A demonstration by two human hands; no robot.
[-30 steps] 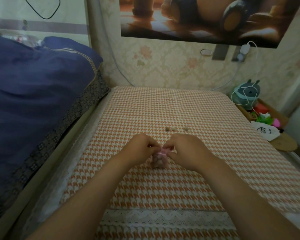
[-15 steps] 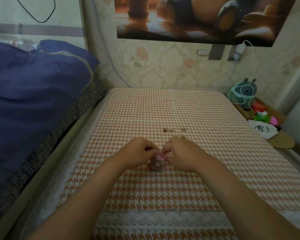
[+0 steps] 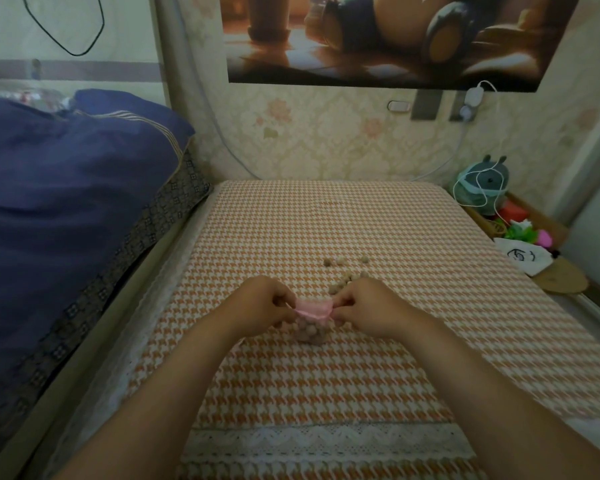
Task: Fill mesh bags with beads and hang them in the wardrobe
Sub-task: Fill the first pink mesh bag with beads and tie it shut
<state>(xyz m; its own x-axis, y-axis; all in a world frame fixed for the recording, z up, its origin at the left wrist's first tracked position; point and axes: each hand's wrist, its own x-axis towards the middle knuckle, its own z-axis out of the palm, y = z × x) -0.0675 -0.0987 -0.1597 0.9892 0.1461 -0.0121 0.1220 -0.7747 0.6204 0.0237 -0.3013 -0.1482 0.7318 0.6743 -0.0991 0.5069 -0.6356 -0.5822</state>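
Left hand (image 3: 262,303) and right hand (image 3: 368,306) both pinch the bag (image 3: 312,318) rim; tilt it and beads spill toward the loose beads (image 3: 343,282) at one o'clock.

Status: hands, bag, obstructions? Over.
Left hand, right hand: each pinching pink rim of small bead-filled mesh bag. Loose tan beads on orange houndstooth cloth beyond right hand. Nothing blocking.

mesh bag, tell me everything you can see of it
The mesh bag is a small sheer pouch with a pink top band, its belly bulging with tan beads. The left hand and right hand each pinch one end of the band, stretching it sideways. Its bottom rests on the houndstooth cloth; loose beads lie beyond.
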